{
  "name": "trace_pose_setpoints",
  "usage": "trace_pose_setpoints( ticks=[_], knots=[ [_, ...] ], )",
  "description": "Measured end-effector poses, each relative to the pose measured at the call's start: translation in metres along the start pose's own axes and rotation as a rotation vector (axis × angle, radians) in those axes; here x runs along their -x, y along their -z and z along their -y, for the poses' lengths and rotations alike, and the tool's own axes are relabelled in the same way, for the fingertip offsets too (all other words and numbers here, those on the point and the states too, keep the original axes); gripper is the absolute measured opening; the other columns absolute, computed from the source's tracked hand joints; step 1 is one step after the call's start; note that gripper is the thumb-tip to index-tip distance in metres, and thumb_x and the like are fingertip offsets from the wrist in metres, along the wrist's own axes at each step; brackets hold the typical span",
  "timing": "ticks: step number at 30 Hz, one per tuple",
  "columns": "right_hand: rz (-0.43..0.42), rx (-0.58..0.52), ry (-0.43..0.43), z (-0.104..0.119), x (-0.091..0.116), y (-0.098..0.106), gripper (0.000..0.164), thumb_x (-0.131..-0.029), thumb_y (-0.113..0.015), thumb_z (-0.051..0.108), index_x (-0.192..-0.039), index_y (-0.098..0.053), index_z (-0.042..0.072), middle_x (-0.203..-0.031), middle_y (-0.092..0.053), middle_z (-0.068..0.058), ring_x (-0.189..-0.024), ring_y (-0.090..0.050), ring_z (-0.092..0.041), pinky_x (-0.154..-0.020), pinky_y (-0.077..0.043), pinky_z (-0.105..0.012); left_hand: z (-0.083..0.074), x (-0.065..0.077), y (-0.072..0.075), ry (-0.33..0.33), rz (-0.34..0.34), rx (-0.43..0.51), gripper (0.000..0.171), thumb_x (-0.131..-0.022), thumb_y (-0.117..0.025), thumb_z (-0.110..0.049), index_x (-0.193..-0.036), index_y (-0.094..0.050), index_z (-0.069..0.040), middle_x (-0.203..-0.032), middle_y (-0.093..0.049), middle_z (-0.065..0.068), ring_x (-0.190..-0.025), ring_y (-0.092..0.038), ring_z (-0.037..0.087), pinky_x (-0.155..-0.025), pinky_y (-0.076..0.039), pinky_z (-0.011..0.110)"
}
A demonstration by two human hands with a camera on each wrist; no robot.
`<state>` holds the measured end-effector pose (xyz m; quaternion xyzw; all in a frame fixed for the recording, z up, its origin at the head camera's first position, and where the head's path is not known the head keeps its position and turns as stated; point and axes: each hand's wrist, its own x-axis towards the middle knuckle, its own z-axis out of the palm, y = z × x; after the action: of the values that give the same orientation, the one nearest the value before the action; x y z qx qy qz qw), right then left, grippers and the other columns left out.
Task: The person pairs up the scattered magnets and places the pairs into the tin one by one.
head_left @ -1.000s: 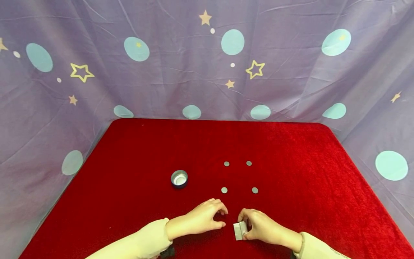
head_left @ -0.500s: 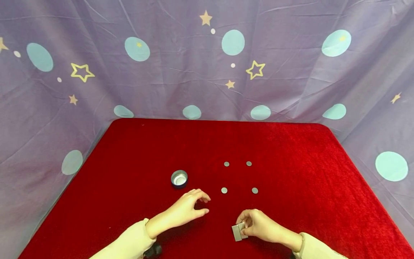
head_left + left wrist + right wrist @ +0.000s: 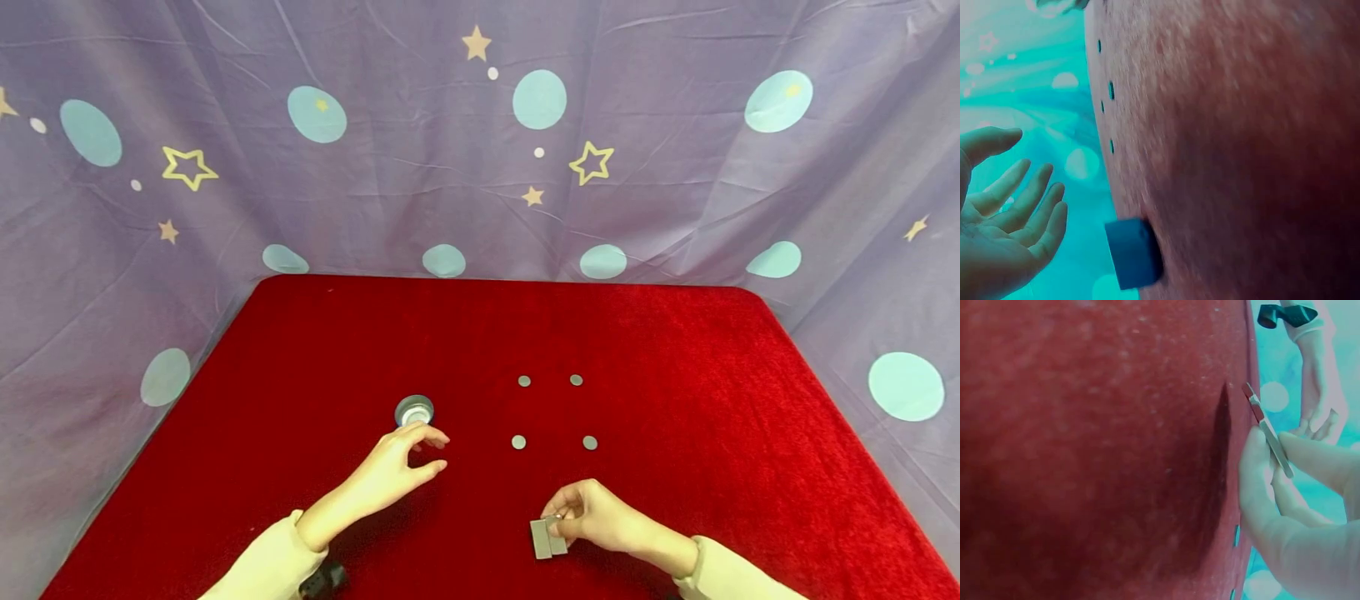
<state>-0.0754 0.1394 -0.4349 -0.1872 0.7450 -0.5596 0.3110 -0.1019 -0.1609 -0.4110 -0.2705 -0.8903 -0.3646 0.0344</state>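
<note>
My right hand [image 3: 603, 521] pinches a small flat silver rectangular piece [image 3: 542, 540] with a seam down its middle, between thumb and fingers. In the right wrist view the piece [image 3: 1277, 450] appears thin and edge-on, tilted, close over the red cloth. My left hand [image 3: 386, 471] holds nothing, its fingers loosely spread and thumb apart. It is nearest to a small round tin [image 3: 414, 408], dark outside and silver inside, and overlaps its near rim in the head view. In the left wrist view the tin [image 3: 1134, 253] stands on the cloth beside the fingers.
Several flat grey discs [image 3: 519, 442] lie in a rough square on the red tablecloth [image 3: 675, 375], right of the tin. A purple curtain [image 3: 420, 167] with stars and dots hangs behind and at both sides of the table.
My left hand has moved away from the silver piece, left and forward to the tin. My right hand keeps hold of the piece, shifting slightly left and turning it a little.
</note>
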Motion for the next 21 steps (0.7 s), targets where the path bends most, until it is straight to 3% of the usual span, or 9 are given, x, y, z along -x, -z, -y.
trace_pose_setpoints(
  ticks=[10,21],
  knots=[
    [-0.001,-0.102,-0.037,0.011,-0.007,-0.001,0.02,-0.082,-0.058,0.005,-0.096,-0.059,-0.01,-0.078,-0.062,-0.006,-0.07,-0.059,-0.015,-0.065,-0.052,-0.029,0.018,0.007,0.015,0.028,-0.1,-0.009,0.027,-0.073,-0.07,-0.009,-0.098,-0.061,-0.006,-0.097,-0.058,-0.002,-0.085,-0.054,0.022,-0.073,-0.046,0.035],
    [-0.08,-0.15,-0.025,0.024,-0.022,0.001,0.027,-0.081,-0.061,0.01,-0.099,-0.059,-0.01,-0.076,-0.061,-0.002,-0.068,-0.059,-0.014,-0.068,-0.052,-0.036,0.037,0.005,0.024,0.012,-0.173,-0.051,0.034,-0.07,-0.072,-0.007,-0.102,-0.061,-0.004,-0.101,-0.055,0.003,-0.09,-0.053,0.025,-0.074,-0.046,0.039]
  ],
)
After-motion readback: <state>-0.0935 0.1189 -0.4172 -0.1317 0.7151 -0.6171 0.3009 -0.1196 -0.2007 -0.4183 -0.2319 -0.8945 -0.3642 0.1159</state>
